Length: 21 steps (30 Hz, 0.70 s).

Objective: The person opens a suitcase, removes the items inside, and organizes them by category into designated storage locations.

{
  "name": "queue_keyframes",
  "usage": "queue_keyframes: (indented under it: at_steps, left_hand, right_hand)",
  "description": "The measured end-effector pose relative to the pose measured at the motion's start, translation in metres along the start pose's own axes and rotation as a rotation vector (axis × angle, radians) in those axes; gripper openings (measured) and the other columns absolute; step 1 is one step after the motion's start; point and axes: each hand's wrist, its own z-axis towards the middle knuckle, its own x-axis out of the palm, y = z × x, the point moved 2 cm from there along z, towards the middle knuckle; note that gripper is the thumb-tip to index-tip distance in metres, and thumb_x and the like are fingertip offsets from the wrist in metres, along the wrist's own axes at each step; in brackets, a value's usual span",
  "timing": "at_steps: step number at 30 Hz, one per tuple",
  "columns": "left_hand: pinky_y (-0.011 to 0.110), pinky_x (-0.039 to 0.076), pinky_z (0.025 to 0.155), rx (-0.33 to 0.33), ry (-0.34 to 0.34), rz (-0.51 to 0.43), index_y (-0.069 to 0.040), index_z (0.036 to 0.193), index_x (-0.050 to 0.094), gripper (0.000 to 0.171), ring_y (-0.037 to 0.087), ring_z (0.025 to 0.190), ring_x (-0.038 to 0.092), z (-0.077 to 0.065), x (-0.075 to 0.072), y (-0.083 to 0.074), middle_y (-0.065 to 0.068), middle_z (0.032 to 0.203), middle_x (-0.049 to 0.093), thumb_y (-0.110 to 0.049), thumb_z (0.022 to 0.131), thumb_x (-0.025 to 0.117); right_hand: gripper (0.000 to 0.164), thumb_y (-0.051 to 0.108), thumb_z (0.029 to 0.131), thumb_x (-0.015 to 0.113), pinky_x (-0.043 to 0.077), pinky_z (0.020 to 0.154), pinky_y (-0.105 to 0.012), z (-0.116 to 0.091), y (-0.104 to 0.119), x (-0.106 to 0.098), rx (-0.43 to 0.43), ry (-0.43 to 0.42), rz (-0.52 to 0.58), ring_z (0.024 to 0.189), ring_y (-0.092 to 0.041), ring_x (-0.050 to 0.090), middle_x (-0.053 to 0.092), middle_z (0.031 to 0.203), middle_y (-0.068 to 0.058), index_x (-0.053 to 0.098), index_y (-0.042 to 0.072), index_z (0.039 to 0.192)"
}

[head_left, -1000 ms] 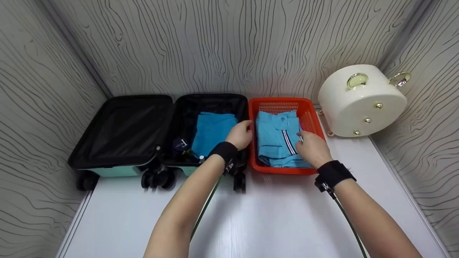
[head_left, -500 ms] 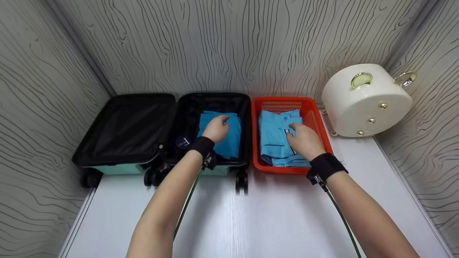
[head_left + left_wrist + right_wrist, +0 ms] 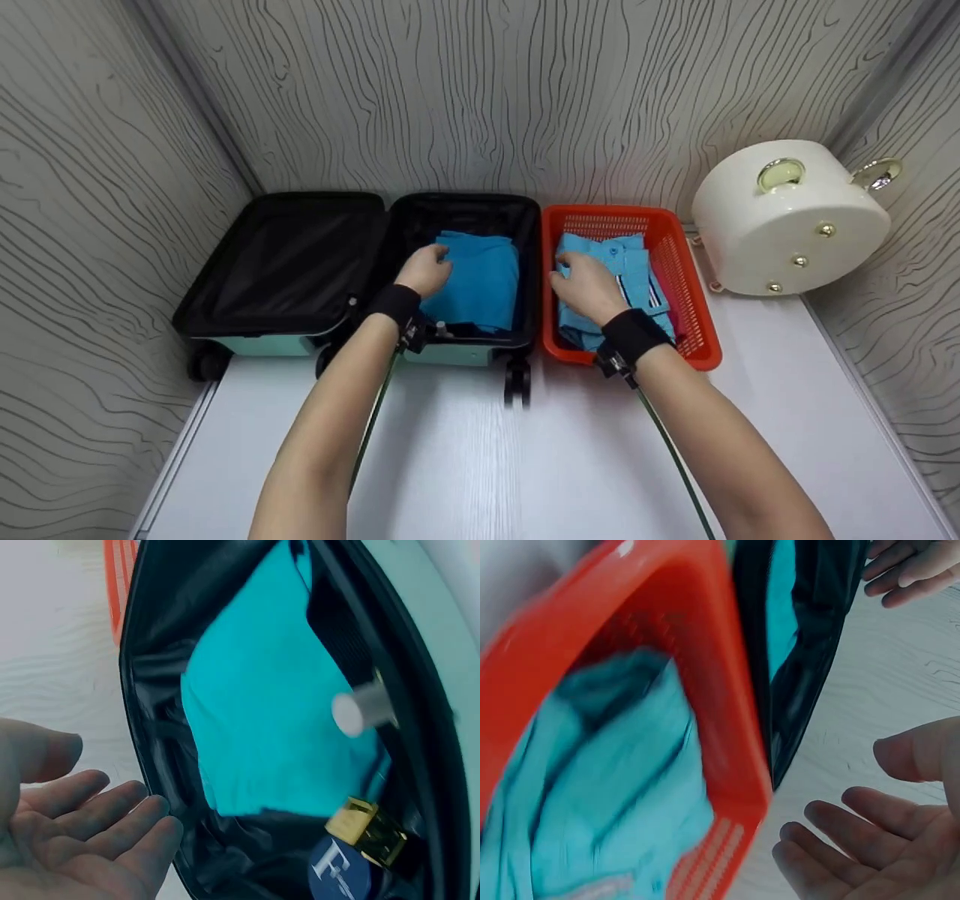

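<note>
My left hand (image 3: 425, 271) is over the open suitcase (image 3: 529, 270), beside a folded bright blue cloth (image 3: 476, 281) lying inside it. In the left wrist view its fingers (image 3: 112, 814) are relaxed and hold nothing. My right hand (image 3: 589, 289) hovers above the red basket (image 3: 694, 300), covering part of a folded light blue garment (image 3: 636, 266) with a button and a striped band. The right wrist view shows that hand's fingers (image 3: 855, 840) spread loosely, with no item between them.
A navy round thing with white lettering (image 3: 339, 870) and a gold-coloured piece (image 3: 366, 831) lie in the suitcase. Its other half, a black-lined shell (image 3: 292, 262), stands left. A cream drum-shaped case (image 3: 787, 217) with gold rings is right of the basket. Behind rises a wood-patterned wall (image 3: 480, 97).
My left hand has gone left from the basket's rim across the suitcase. My right hand has moved left over the garment, off its striped band. The head view has shifted slightly.
</note>
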Motion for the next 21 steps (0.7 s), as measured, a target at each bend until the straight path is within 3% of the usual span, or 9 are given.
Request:
queue_keyframes:
  at_steps: [2,4,7,10,16,21]
  left_hand:
    - [0.045,0.035,0.116,-0.016,-0.002,0.001,0.002,0.155,0.037,0.049,0.033,0.145,0.038,0.000,-0.002,0.006,0.020,0.158,0.040,-0.017,0.110,0.042]
    - [0.045,0.035,0.115,-0.037,-0.006,0.012,0.002,0.155,0.038,0.049,0.034,0.145,0.039,0.001,-0.003,0.011,0.020,0.158,0.040,-0.018,0.110,0.042]
    - [0.045,0.037,0.114,-0.070,-0.009,0.030,0.003,0.154,0.039,0.049,0.033,0.142,0.042,0.002,-0.005,0.018,0.020,0.158,0.040,-0.018,0.110,0.043]
    - [0.045,0.038,0.112,-0.095,0.004,0.048,0.005,0.154,0.038,0.050,0.033,0.140,0.044,0.005,-0.003,0.024,0.021,0.158,0.040,-0.019,0.110,0.043]
    - [0.046,0.035,0.116,-0.152,0.086,0.105,0.005,0.155,0.037,0.053,0.035,0.144,0.038,0.012,0.007,0.032,0.022,0.159,0.038,-0.022,0.110,0.045]
    - [0.044,0.040,0.107,-0.201,0.162,0.207,0.005,0.155,0.037,0.054,0.034,0.133,0.048,0.015,0.014,0.034,0.021,0.158,0.039,-0.022,0.109,0.045]
  right_hand:
    - [0.047,0.021,0.106,0.052,0.049,0.076,-0.042,0.004,0.006,0.008,0.010,0.014,0.048,0.083,-0.027,0.060,0.059,0.136,-0.021,0.051,-0.001,0.148]
    - [0.046,0.021,0.106,0.052,0.049,0.080,-0.041,0.008,0.012,0.016,0.007,0.026,0.082,0.089,-0.026,0.060,0.059,0.137,-0.020,0.051,0.000,0.147]
    - [0.046,0.020,0.106,0.053,0.050,0.093,-0.043,0.013,0.021,0.026,0.006,0.067,0.142,0.109,-0.029,0.061,0.057,0.142,-0.020,0.051,-0.001,0.147]
    - [0.048,0.018,0.107,0.050,0.044,0.106,-0.046,0.018,0.028,0.036,0.027,0.132,0.255,0.131,-0.032,0.052,0.049,0.150,-0.021,0.046,-0.002,0.150]
    - [0.060,0.019,0.107,0.050,0.031,0.118,-0.049,0.023,0.032,0.060,0.173,0.315,0.495,0.147,-0.037,0.032,0.030,0.162,-0.022,0.029,-0.004,0.158]
    - [0.069,0.024,0.106,0.053,0.025,0.120,-0.051,0.026,0.031,0.079,0.330,0.430,0.573,0.152,-0.038,0.021,0.021,0.166,-0.021,0.020,-0.004,0.160]
